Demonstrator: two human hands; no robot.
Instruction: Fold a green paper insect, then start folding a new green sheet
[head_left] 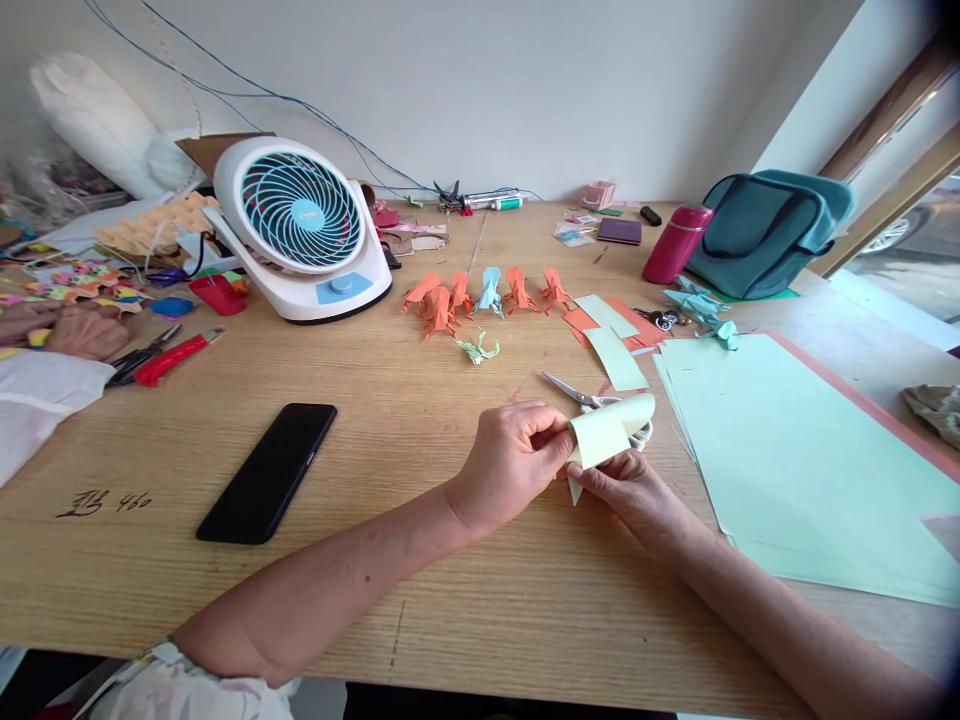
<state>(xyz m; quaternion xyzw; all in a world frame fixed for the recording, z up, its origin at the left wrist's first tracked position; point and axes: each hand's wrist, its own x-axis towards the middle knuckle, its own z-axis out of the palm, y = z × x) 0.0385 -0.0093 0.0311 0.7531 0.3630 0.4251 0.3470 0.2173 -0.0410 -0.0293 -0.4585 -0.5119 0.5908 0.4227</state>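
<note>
Between my two hands is a pale green sheet of paper [606, 436], bent over on itself with a pointed corner hanging below. My left hand [523, 450] pinches its left edge between thumb and fingers. From below, my right hand [626, 490] grips the lower edge, thumb on the near side. Scissors [574, 390] lie just behind the paper, their handles partly covered by it. Beyond them rest cut green strips [616, 358] on orange paper [634, 318]. Folded orange paper figures [439, 312], a light blue one [490, 290] and a crumpled green one [478, 347] stand farther back.
A stack of large green sheets [817, 450] lies at right, near a pink bottle [677, 243] and teal bag [772, 235]. To the left are a black phone [268, 473], a fan [300, 220], a red-handled cutter [176, 358] and another person's hand [88, 332].
</note>
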